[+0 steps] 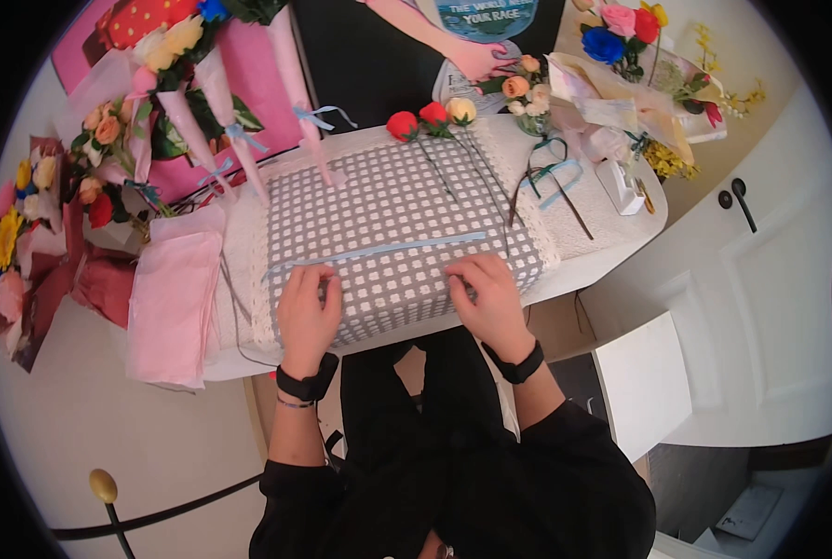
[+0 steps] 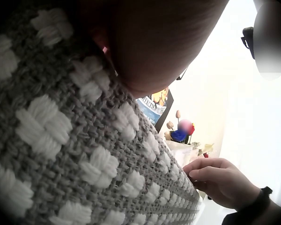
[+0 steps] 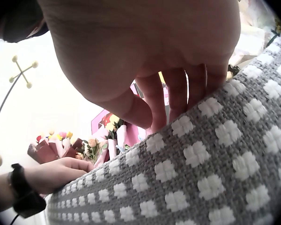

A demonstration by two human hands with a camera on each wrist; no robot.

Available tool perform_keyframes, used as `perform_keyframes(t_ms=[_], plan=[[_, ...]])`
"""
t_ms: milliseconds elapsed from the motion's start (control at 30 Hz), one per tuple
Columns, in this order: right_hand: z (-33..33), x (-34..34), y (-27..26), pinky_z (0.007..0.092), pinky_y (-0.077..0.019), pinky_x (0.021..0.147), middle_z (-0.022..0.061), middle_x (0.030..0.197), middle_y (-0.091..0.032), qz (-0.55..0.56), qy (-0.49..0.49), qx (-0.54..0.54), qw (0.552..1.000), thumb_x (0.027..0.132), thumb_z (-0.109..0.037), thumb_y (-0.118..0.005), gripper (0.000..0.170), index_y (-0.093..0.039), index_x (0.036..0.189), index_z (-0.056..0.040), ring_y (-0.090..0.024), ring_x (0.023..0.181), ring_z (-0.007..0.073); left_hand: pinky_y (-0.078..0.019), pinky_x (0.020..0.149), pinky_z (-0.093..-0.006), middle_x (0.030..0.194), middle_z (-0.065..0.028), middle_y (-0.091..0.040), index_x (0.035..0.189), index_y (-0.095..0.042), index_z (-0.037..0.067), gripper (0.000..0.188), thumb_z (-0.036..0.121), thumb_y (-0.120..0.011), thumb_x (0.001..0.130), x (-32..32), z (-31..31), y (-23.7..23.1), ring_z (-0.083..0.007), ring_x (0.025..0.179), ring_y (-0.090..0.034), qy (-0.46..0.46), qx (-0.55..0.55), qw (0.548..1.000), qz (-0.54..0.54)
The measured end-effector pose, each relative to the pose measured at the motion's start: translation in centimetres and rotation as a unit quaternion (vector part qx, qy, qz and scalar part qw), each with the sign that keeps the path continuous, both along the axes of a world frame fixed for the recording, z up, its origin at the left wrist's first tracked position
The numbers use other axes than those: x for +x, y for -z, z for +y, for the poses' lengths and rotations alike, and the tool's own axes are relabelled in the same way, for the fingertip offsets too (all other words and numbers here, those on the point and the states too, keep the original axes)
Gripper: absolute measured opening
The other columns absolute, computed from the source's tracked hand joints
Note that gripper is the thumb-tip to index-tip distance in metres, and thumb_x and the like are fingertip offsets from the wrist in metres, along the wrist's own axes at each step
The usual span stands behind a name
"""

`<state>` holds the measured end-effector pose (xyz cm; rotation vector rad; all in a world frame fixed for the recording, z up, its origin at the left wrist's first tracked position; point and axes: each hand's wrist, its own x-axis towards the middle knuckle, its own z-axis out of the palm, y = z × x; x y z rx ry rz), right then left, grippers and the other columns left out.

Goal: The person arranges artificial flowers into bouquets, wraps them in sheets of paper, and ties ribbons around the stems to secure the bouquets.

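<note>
A narrow light blue ribbon (image 1: pixel 388 248) lies stretched across a grey-and-white checked cloth (image 1: pixel 369 210) in the head view. My left hand (image 1: pixel 309 307) rests on the cloth, its fingertips right beside the ribbon's left part. Near the ribbon's right end, my right hand (image 1: pixel 488 296) touches the cloth with loosely bent fingers. Slightly spread fingers (image 3: pixel 178 91) show in the right wrist view, with nothing between them. In the left wrist view, part of my left hand (image 2: pixel 154 42) fills the top, its fingertips hidden.
Behind the ribbon lie two red roses and a cream one (image 1: pixel 460 110) with long stems. Pink wrapping sheets (image 1: pixel 175 298) are stacked at left. Pink wrapped cones (image 1: pixel 185 130) stand at the back left. Dark and blue strips (image 1: pixel 560 191) and a small white box (image 1: pixel 621 189) lie right.
</note>
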<state>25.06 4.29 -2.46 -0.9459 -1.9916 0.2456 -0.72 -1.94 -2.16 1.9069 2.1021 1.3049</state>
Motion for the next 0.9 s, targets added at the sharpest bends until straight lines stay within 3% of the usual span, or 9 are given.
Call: perform_keyframes(t_ms=[233,400,467,533,600,667,700,800,900], plan=[[-0.7,-0.2,0.9,0.0379,-0.0475,0.081,0.007,0.098,-0.064,0.038,0.0,0.017,0.999,0.077,0.001,-0.066,0.015,-0.068,0.09,-0.0049,-0.058,0.093,0.0287,-0.0503,0.063,-0.0327,0.09,-0.0072,-0.061,0.092,-0.065,0.005,0.007,0.01,-0.065,0.087,0.0,0.0,0.4,-0.0242,0.075,-0.063,-0.019,0.011,0.999,0.039],[-3.2,1.4,1.5,0.0381,-0.0504,0.077,0.0091,0.087,-0.067,0.113,0.006,0.037,0.993,0.079,0.005,-0.063,0.013,-0.068,0.088,-0.0046,-0.062,0.084,0.0305,-0.0474,0.066,-0.0361,0.087,-0.007,-0.06,0.089,-0.065,0.006,0.005,0.009,-0.065,0.085,0.2,0.0,0.3,-0.0257,0.072,-0.06,-0.012,0.031,0.999,0.025],[-5.5,4.5,4.8,0.0379,-0.0515,0.075,0.0119,0.083,-0.067,0.14,0.042,-0.015,0.989,0.08,0.006,-0.062,0.013,-0.068,0.086,-0.0038,-0.065,0.082,0.0305,-0.0474,0.066,-0.036,0.087,-0.007,-0.06,0.089,-0.065,0.006,0.005,0.009,-0.065,0.085,0.1,0.2,0.5,-0.0257,0.072,-0.06,-0.017,0.033,0.999,0.029],[-7.1,8.6,10.4,0.0308,-0.0501,0.072,0.0146,0.087,-0.068,0.116,0.126,-0.145,0.975,0.082,0.006,-0.057,0.011,-0.066,0.084,0.0005,-0.066,0.08,0.0274,-0.0474,0.066,-0.0359,0.087,-0.0069,-0.06,0.089,-0.065,0.007,0.006,0.009,-0.065,0.084,-0.1,0.2,0.8,-0.0256,0.072,-0.06,-0.023,0.027,0.999,0.028],[-7.9,13.9,17.1,0.0345,-0.0526,0.076,0.0197,0.093,-0.069,0.048,0.233,-0.341,0.909,0.084,-0.002,-0.056,0.013,-0.066,0.091,0.0031,-0.067,0.085,0.0335,-0.0473,0.066,-0.0359,0.086,-0.0064,-0.06,0.088,-0.065,0.007,0.006,0.01,-0.066,0.083,-0.1,0.4,0.8,-0.0257,0.072,-0.06,-0.021,0.039,0.997,0.059],[-10.0,21.5,27.2,0.0413,-0.0532,0.084,0.0251,0.1,-0.068,-0.092,0.343,-0.311,0.882,0.083,-0.014,-0.059,0.027,-0.065,0.102,0.0044,-0.067,0.094,0.0391,-0.048,0.066,-0.0343,0.088,-0.0069,-0.061,0.09,-0.064,0.006,0.006,0.009,-0.066,0.085,0.0,0.3,0.7,-0.0257,0.074,-0.061,-0.018,0.023,0.999,0.045],[-11.6,25.4,30.8,0.044,-0.0515,0.089,0.0272,0.103,-0.067,-0.155,0.392,-0.38,0.823,0.081,-0.019,-0.061,0.036,-0.063,0.108,0.0054,-0.065,0.1,0.0411,-0.0487,0.066,-0.0326,0.091,-0.0074,-0.062,0.091,-0.064,0.006,0.006,0.009,-0.066,0.086,0.1,0.3,0.6,-0.0256,0.077,-0.062,-0.013,0.019,0.999,0.035],[-15.5,33.0,34.9,0.0459,-0.0474,0.099,0.0321,0.112,-0.063,-0.239,0.497,-0.517,0.654,0.075,-0.027,-0.064,0.054,-0.059,0.115,0.0087,-0.059,0.114,0.0433,-0.0487,0.065,-0.0329,0.09,-0.007,-0.062,0.091,-0.064,0.006,0.006,0.008,-0.066,0.086,0.2,0.2,0.3,-0.0255,0.076,-0.062,-0.013,0.004,0.999,0.029],[-17.3,36.9,37.4,0.0442,-0.0453,0.102,0.0324,0.117,-0.062,-0.23,0.561,-0.51,0.61,0.072,-0.025,-0.064,0.056,-0.059,0.116,0.0098,-0.056,0.119,0.043,-0.0487,0.065,-0.0328,0.09,-0.0064,-0.062,0.091,-0.064,0.005,0.006,0.009,-0.066,0.086,0.0,0.3,0.5,-0.025,0.076,-0.062,-0.014,0.012,0.999,0.033]])
